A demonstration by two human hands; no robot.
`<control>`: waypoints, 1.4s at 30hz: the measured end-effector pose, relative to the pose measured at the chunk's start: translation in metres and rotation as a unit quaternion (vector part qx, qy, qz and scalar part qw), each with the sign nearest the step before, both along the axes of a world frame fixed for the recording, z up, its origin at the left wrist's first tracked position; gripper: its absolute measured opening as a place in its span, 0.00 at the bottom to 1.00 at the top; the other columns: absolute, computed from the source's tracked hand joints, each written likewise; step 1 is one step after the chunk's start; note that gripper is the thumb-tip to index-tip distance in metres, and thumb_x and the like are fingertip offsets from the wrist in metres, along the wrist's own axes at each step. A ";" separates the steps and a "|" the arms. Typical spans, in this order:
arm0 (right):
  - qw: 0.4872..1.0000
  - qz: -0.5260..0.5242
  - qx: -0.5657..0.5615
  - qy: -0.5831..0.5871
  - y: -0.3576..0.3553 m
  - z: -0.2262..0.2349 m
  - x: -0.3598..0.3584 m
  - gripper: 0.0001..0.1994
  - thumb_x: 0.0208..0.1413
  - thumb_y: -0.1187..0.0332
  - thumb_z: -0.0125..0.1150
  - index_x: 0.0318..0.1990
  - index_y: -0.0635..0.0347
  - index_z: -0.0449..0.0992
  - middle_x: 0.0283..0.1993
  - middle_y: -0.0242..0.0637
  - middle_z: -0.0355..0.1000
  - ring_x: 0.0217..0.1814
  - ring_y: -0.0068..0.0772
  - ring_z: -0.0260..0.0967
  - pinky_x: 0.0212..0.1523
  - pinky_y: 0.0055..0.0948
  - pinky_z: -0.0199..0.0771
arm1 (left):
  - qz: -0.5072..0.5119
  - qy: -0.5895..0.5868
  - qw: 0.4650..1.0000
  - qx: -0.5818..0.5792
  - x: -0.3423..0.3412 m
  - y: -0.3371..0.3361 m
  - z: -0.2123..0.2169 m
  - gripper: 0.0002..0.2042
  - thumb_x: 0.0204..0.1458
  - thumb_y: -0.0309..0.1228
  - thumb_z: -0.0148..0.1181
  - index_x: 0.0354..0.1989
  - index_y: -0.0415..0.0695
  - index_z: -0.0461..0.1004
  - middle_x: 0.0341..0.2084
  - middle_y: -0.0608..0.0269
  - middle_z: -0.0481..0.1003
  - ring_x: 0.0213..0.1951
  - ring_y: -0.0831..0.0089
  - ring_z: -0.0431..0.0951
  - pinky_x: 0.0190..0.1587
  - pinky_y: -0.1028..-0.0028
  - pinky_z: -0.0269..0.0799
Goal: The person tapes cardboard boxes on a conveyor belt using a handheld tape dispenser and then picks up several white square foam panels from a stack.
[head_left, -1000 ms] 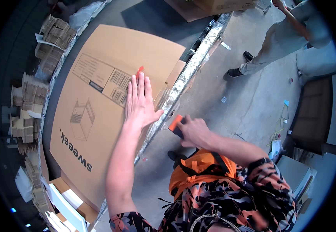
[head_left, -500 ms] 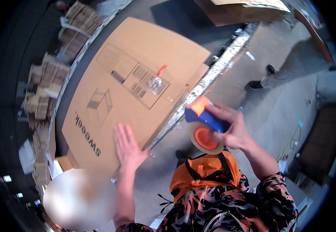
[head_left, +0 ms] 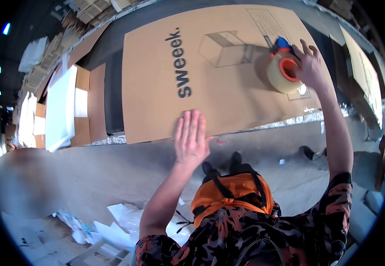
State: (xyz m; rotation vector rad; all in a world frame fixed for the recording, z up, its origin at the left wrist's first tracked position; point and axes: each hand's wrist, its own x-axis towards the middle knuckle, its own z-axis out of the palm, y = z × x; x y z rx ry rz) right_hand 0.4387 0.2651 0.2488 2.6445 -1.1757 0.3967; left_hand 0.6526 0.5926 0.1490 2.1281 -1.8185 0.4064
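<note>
A large flat cardboard box (head_left: 228,95) lies in front of me, with dark print and a line drawing on its top. Along its near edge my left hand (head_left: 191,139) lies flat, palm down, fingers stretched out. Over the right part of the box is a tape dispenser (head_left: 281,46) in blue and orange, carrying a wide roll of clear tape (head_left: 274,74) on an orange hub. My right hand (head_left: 310,64) is beside it, fingers spread and apart from the blue part, thumb near the hub. Whether the thumb touches the roll I cannot tell.
An open carton (head_left: 97,95) with white panels stands left on the dark bench surface (head_left: 115,93). Another carton (head_left: 361,73) stands at the right. Stacked cardboard (head_left: 50,57) lines the far left. White scraps and plastic (head_left: 121,221) litter the floor behind me at left.
My view has turned, so the box now lies straight ahead. My right hand has carried the tape dispenser from beside the box to over its right part, and its fingers have spread. My left hand stays flat.
</note>
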 end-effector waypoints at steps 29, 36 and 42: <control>0.982 0.081 0.172 0.007 -0.074 -0.082 0.299 0.32 0.56 0.39 0.41 0.44 0.58 0.80 0.39 0.53 0.77 0.47 0.53 0.73 0.55 0.42 0.70 | 0.062 0.052 0.955 -0.284 -0.096 -0.005 -0.032 0.09 0.48 0.32 0.55 0.30 0.44 0.81 0.32 0.56 0.82 0.40 0.66 0.82 0.46 0.71 0.71; 0.957 0.250 0.150 0.000 0.004 -0.059 0.209 0.38 0.48 0.44 0.59 0.57 0.70 0.64 0.63 0.57 0.58 0.68 0.58 0.51 0.66 0.47 0.53 | 0.056 -0.011 0.973 -0.225 -0.102 -0.004 -0.041 0.11 0.53 0.41 0.54 0.37 0.52 0.80 0.36 0.75 0.80 0.45 0.76 0.78 0.50 0.77 0.64; 0.934 0.276 0.062 0.218 0.155 -0.030 -0.025 0.47 0.36 0.49 0.64 0.62 0.74 0.59 0.66 0.65 0.54 0.69 0.65 0.52 0.65 0.58 0.55 | 0.086 0.017 0.944 -0.317 -0.112 -0.050 -0.026 0.11 0.49 0.26 0.49 0.15 0.45 0.72 0.21 0.61 0.77 0.31 0.65 0.79 0.34 0.67 0.63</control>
